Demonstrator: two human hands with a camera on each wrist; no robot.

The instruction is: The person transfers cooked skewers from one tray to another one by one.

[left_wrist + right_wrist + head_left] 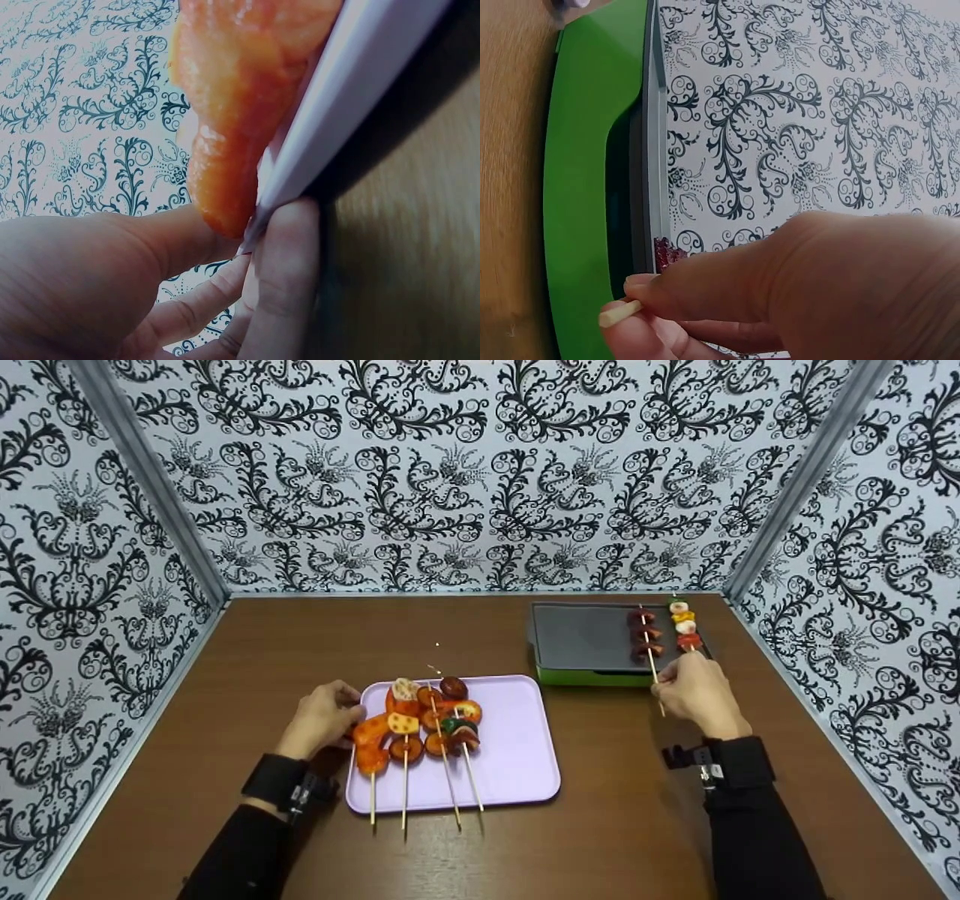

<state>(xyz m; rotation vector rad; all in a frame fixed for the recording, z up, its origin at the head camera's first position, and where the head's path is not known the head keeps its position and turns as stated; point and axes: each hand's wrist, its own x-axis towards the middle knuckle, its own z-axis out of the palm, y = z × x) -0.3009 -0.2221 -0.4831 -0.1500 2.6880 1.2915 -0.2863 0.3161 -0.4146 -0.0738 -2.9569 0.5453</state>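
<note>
My left hand [319, 720] pinches the left edge of a lilac tray [517, 735], thumb above and fingers below in the left wrist view. Close by that thumb lies an orange drumstick-shaped piece [232, 135] on a skewer. Several more skewers with round slices and vegetables lie on the tray, sticks pointing toward me. At the right, my right hand [697, 694] pinches the stick of a dark red meat skewer [645, 634] between thumb and index finger. That skewer's meat lies over the grey grill plate [577, 634]. A vegetable skewer [684, 622] is beside it, its lower stick hidden by the hand.
The grill's green base [592, 677] stands at the back right of the brown table [600, 825]. Small pale bits [433, 669] lie behind the tray. Patterned walls [480, 472] enclose the table at the back and sides.
</note>
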